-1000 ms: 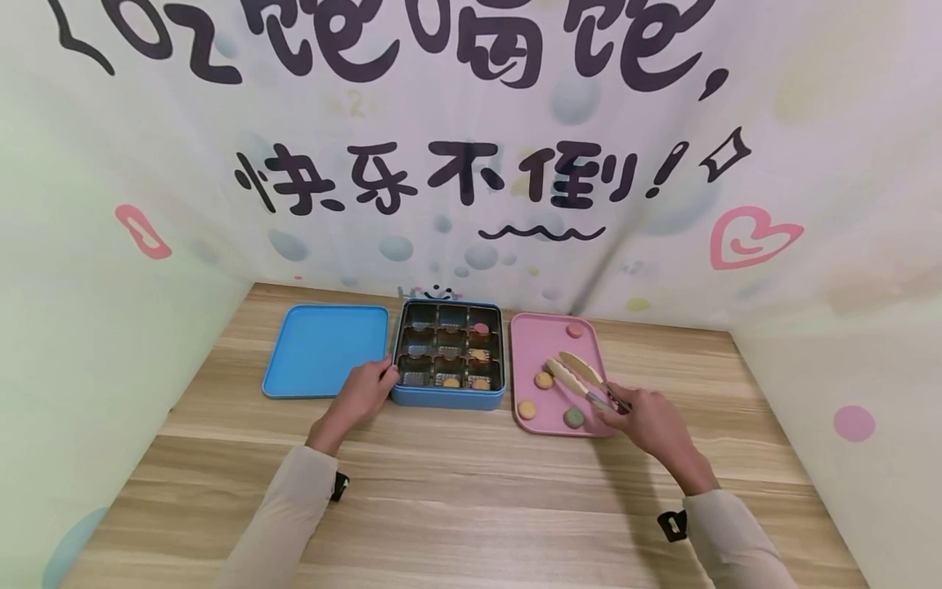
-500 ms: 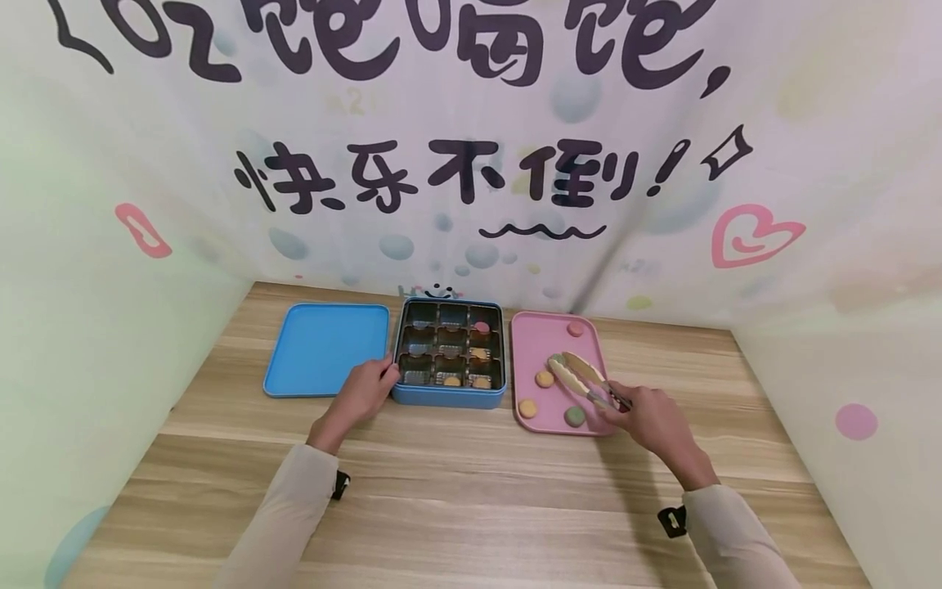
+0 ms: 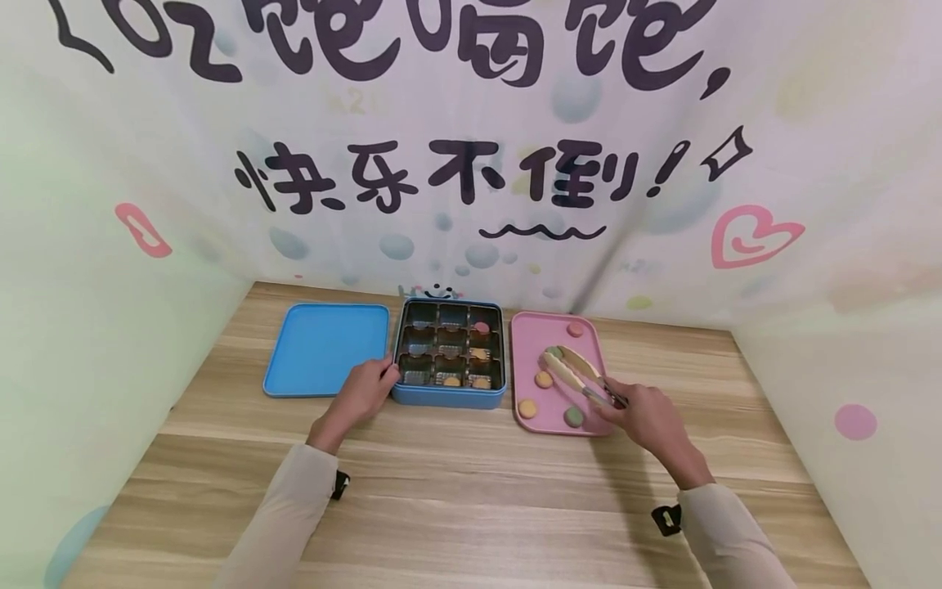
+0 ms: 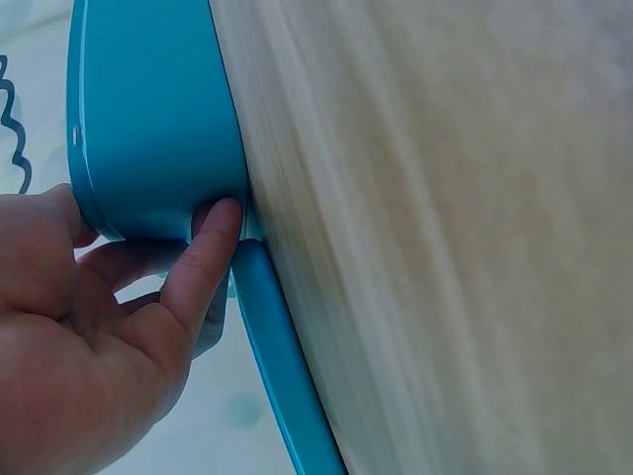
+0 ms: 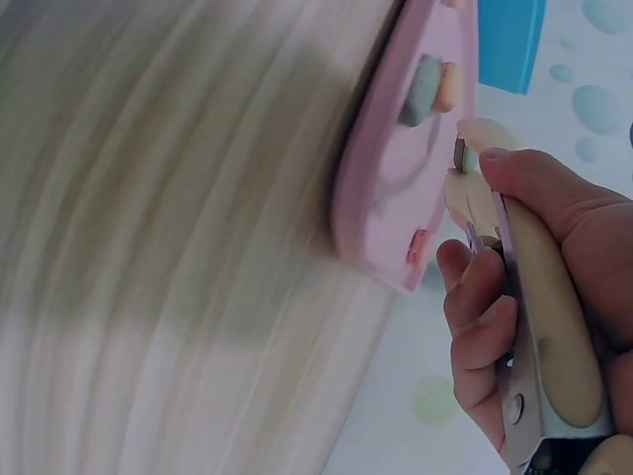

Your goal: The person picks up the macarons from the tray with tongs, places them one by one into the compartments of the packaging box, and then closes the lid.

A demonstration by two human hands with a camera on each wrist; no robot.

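At the left front corner of a blue tin box [image 3: 449, 398], my left hand [image 3: 362, 393] grips it, the thumb at the rim and the fingers against the side wall in the left wrist view. My right hand [image 3: 655, 421] holds a pair of food tongs [image 3: 567, 378] with cream tips over the pink tray [image 3: 524, 352]. A green macaron [image 3: 554, 352] is pinched between the tong tips. Left on the tray are another green macaron [image 3: 573, 417], two yellow macarons [image 3: 527, 409] and a pink macaron [image 3: 575, 329]. Inside the tin, a divided insert [image 3: 436, 343] holds several macarons, mostly along its right column.
The blue lid [image 3: 327, 352] lies flat to the left of the tin, and the pink tray stands close on its right. All sit on a wooden table [image 3: 471, 491] near a printed back wall [image 3: 412, 204]. Side walls bound the table on both sides.
The tongs have drawn together on the green macaron and shifted slightly left with it; it now shows at the tips. My left hand and the tin stay where they were.
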